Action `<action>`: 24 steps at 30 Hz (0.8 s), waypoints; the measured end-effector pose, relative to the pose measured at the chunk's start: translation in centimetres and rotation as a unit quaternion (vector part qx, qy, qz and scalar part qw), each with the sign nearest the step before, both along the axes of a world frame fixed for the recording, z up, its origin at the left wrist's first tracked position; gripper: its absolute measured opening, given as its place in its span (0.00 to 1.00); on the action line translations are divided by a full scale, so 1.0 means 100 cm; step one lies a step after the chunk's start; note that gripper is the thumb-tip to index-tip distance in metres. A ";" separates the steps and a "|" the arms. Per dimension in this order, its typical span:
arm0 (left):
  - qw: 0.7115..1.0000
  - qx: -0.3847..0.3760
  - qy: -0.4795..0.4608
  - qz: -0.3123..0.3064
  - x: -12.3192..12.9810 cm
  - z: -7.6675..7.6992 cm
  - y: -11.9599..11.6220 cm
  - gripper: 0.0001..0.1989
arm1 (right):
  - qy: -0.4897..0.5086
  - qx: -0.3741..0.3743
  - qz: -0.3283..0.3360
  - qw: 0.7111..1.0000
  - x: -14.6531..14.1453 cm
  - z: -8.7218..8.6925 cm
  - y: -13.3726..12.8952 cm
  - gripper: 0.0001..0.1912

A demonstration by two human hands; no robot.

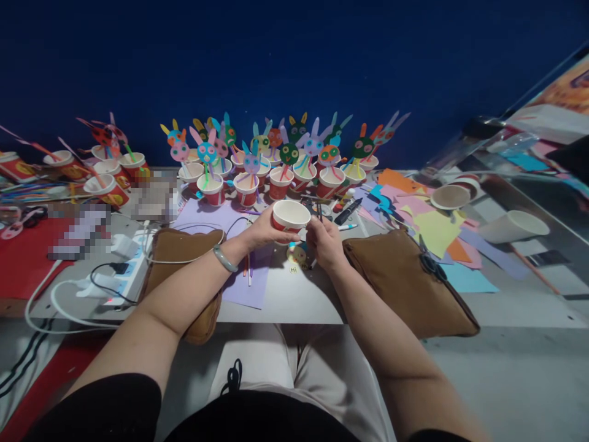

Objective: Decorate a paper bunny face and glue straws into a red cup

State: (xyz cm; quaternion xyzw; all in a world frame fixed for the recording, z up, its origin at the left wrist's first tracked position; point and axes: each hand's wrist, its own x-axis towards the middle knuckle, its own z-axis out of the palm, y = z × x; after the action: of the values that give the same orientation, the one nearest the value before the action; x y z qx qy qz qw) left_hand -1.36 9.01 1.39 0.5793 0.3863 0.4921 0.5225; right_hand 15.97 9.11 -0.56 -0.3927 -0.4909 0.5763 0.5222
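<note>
A red-and-white paper cup (291, 213), its open mouth up, is held in my left hand (263, 231) above the table. Close against the cup's right side, my right hand (326, 244) is closed. A thin dark tool (321, 212) sticks up from its fingers; its kind is hard to make out. Below the cup lies a small yellow paper face (295, 255) with "Hi" lettering. Several red paper cups (280, 184) with coloured paper rabbits on straws stand just behind my hands.
Brown cushions (405, 282) lie under or beside both forearms, with scissors (432, 267) on the right one. Coloured paper scraps (432, 227) spread to the right. On the left are a white power strip (129, 270) with cables and more cups (107, 190). A blue wall (276, 61) rises behind.
</note>
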 end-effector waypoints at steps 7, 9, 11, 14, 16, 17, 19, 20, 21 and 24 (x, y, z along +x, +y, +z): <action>0.993 0.096 0.062 0.016 -0.001 -0.009 0.004 0.49 | 0.032 -0.015 0.017 0.999 -0.002 0.004 -0.005 0.31; 0.989 0.122 0.079 0.008 -0.002 -0.012 0.004 0.48 | 0.032 -0.012 0.019 0.999 -0.001 0.005 -0.006 0.29; 0.985 0.146 0.088 -0.006 -0.002 -0.014 0.005 0.45 | 0.026 -0.005 0.017 0.999 0.001 0.006 -0.006 0.26; 0.981 0.160 0.104 -0.016 -0.001 -0.014 0.005 0.42 | 0.003 0.023 -0.005 1.000 0.003 0.006 -0.005 0.21; 0.981 0.158 0.110 -0.012 0.000 -0.013 0.004 0.42 | -0.015 0.048 -0.026 0.998 0.005 0.005 -0.004 0.18; 0.982 0.154 0.110 -0.007 0.000 -0.012 0.003 0.42 | -0.025 0.063 -0.038 0.997 0.005 0.005 -0.005 0.17; 0.984 0.144 0.107 0.007 0.000 -0.011 0.002 0.43 | -0.050 0.101 -0.063 0.992 0.005 0.004 -0.007 0.15; 0.984 0.140 0.106 0.016 -0.001 -0.011 0.001 0.44 | -0.063 0.124 -0.077 0.987 0.005 0.005 -0.009 0.14; 0.984 0.139 0.106 0.026 -0.001 -0.011 0.001 0.45 | -0.077 0.149 -0.091 0.982 0.005 0.005 -0.011 0.14; 0.987 0.130 0.086 0.044 -0.001 -0.013 0.003 0.46 | -0.114 0.208 -0.130 0.963 0.005 0.009 -0.018 0.13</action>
State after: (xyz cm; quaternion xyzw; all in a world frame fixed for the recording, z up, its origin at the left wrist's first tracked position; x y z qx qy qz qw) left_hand -1.46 9.31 0.08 0.6649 0.3875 0.5092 0.3854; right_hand 16.52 7.31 0.33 -0.3993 -0.6009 0.3401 0.6031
